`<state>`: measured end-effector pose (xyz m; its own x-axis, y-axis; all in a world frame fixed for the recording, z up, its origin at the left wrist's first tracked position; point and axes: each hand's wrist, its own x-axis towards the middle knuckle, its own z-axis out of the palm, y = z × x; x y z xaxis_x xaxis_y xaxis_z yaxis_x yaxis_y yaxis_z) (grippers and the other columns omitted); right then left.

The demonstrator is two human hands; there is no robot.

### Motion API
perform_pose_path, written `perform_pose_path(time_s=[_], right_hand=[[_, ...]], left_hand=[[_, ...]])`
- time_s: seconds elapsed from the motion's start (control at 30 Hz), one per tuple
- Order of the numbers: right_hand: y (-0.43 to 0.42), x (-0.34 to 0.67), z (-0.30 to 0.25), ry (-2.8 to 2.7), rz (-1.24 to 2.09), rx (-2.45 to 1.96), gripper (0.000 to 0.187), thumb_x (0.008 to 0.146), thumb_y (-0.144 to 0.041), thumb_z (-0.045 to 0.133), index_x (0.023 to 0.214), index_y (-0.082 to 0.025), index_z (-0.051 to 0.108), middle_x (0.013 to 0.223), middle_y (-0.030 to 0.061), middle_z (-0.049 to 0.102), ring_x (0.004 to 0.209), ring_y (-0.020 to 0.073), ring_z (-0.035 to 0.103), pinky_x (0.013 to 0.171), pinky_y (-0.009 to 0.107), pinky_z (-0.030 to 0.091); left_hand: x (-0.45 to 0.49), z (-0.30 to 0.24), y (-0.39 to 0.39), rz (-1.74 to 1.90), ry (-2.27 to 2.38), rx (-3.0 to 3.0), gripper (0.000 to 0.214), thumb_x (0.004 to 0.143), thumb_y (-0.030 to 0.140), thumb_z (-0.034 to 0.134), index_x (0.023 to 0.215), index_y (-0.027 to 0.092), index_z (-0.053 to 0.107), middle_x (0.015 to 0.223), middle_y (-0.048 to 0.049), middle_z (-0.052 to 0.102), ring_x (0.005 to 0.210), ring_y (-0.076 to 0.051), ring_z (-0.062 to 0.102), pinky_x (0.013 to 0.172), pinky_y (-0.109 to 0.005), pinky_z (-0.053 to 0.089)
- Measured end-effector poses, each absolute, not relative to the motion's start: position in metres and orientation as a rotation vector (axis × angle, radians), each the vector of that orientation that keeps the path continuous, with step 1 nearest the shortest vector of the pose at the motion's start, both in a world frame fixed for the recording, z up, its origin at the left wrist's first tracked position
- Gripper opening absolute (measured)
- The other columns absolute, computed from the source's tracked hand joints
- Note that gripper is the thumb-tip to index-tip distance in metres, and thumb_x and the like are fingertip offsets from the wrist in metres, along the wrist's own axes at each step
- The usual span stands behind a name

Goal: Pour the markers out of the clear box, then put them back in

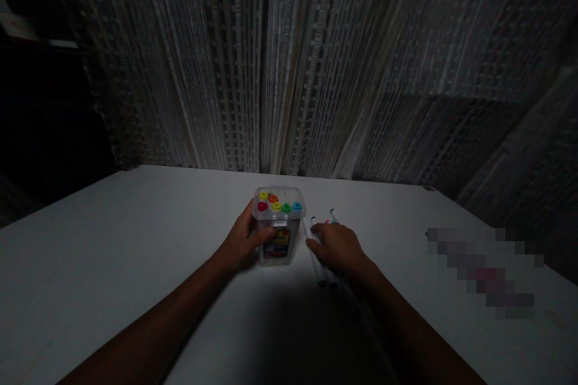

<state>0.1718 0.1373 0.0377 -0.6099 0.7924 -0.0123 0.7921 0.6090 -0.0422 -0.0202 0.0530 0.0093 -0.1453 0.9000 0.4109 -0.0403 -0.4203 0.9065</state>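
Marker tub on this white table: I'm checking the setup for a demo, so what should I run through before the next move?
1. Left hand on the clear plastic tub: ok, wrapped around its side.
2. Tub upright on the white table: ok.
3. Colored marker caps upright in the tub: ok.
4. Right hand touching the loose white markers: ok.
5. Right hand gripping those markers: cannot tell.
6. Number of loose markers: cannot tell, the right hand hides part of them.

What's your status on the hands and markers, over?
Left hand around clear plastic box of markers, colored caps up. Right hand on loose markers beside box. Both over white table.
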Motion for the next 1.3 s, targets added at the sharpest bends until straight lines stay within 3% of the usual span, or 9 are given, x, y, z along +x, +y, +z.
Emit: perform_pose_path(time_s=[0.43, 0.67, 1.3], right_hand=[[0.140, 0.169, 0.035, -2.791, 0.142, -1.403, 0.030, 0.091, -0.035, 0.046, 0.108, -0.021, 0.067, 0.108, 0.0115, 0.069, 0.105, 0.0256, 0.061, 0.081, 0.033, 0.042], [0.138, 0.170, 0.039, -2.843, 0.031, -1.443, 0.033, 0.092, -0.025, 0.036, 0.095, -0.015, 0.068, 0.100, 0.0154, 0.069, 0.098, 0.0260, 0.063, 0.075, 0.033, 0.042], [0.144, 0.171, 0.029, -2.799, -0.008, -1.421, 0.029, 0.088, -0.025, 0.040, 0.095, -0.014, 0.066, 0.097, 0.0149, 0.069, 0.092, 0.0245, 0.063, 0.073, 0.032, 0.041]], left_hand=[[-0.021, 0.007, 0.054, 1.658, 0.976, 1.410, 0.054, 0.074, 0.036, 0.071, 0.120, 0.017, 0.052, 0.118, -0.0131, 0.065, 0.106, -0.030, 0.062, 0.092, -0.043, 0.048], [-0.022, 0.007, 0.054, 1.665, 1.012, 1.393, 0.055, 0.073, 0.034, 0.072, 0.121, 0.016, 0.053, 0.115, -0.0126, 0.066, 0.106, -0.031, 0.061, 0.092, -0.043, 0.048], [-0.021, 0.007, 0.054, 1.650, 0.986, 1.407, 0.055, 0.074, 0.036, 0.070, 0.122, 0.017, 0.052, 0.120, -0.0131, 0.064, 0.108, -0.030, 0.061, 0.093, -0.042, 0.048]])
